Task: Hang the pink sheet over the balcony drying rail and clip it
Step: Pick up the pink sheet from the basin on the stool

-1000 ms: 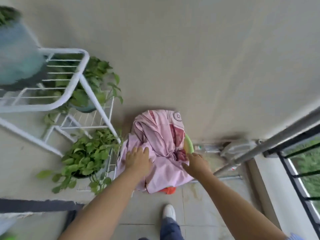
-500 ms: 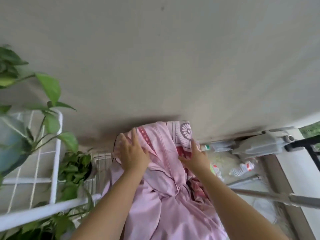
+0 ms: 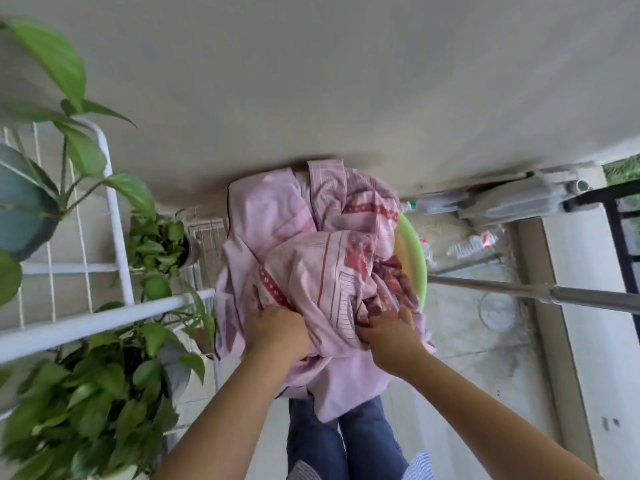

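The pink sheet [image 3: 311, 258], patterned with red bands, lies bunched in a light green basin [image 3: 414, 258] against the wall. My left hand [image 3: 277, 329] is closed on a fold at the sheet's near edge. My right hand [image 3: 389, 336] grips the cloth just to the right of it. The metal drying rail [image 3: 540, 294] runs from the basin's right side out to the right edge of the view. No clips are visible.
A white wire plant rack [image 3: 114, 237] with leafy potted plants [image 3: 90, 393] stands at the left, close to the sheet. Plastic bottles [image 3: 472, 242] and a grey object lie on the floor at the right. The black balcony railing [image 3: 623, 230] is at far right. My legs are below.
Both hands have slid from the top of the bundle down to its near edge and closed on the cloth. The sheet has been pulled up and toward me, and the view has moved closer.
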A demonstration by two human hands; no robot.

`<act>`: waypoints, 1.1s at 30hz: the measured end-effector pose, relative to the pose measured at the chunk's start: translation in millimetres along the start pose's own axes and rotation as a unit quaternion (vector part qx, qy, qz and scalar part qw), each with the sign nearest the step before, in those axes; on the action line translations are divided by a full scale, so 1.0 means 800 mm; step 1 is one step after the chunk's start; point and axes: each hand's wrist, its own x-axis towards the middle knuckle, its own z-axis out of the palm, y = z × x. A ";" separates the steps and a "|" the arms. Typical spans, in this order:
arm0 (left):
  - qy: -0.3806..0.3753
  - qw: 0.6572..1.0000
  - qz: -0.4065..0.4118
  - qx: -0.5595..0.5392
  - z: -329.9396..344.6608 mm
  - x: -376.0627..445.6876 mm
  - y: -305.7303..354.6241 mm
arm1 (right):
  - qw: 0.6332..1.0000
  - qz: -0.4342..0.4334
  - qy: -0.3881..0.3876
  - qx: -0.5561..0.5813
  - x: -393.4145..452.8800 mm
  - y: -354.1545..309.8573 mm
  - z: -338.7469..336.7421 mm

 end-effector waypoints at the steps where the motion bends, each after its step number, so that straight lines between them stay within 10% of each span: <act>1: 0.065 0.996 -0.005 -0.058 -0.004 -0.004 -0.001 | 1.000 0.005 -0.004 -0.009 -0.001 -0.001 0.000; 5: 0.340 0.915 0.059 -0.209 -0.036 0.014 0.008 | 0.998 -0.023 -0.041 -0.040 0.008 0.003 0.000; 10: 0.126 0.965 0.063 -0.223 -0.031 0.077 0.022 | 0.994 -0.011 -0.001 0.106 0.010 0.040 0.006; 15: 0.169 0.971 0.048 -0.161 -0.015 0.080 0.013 | 0.957 0.242 -0.009 0.161 0.032 0.061 0.033; 22: 0.246 0.951 0.044 -0.181 0.003 0.045 0.018 | 0.934 0.247 -0.016 0.258 0.050 0.044 0.029; 29: 0.365 0.906 0.040 -0.209 -0.022 -0.049 0.012 | 0.931 0.177 0.158 0.279 -0.017 0.014 -0.027; 33: 0.561 0.796 0.125 -0.187 -0.048 -0.112 0.002 | 0.850 0.102 0.329 0.400 -0.074 -0.013 -0.082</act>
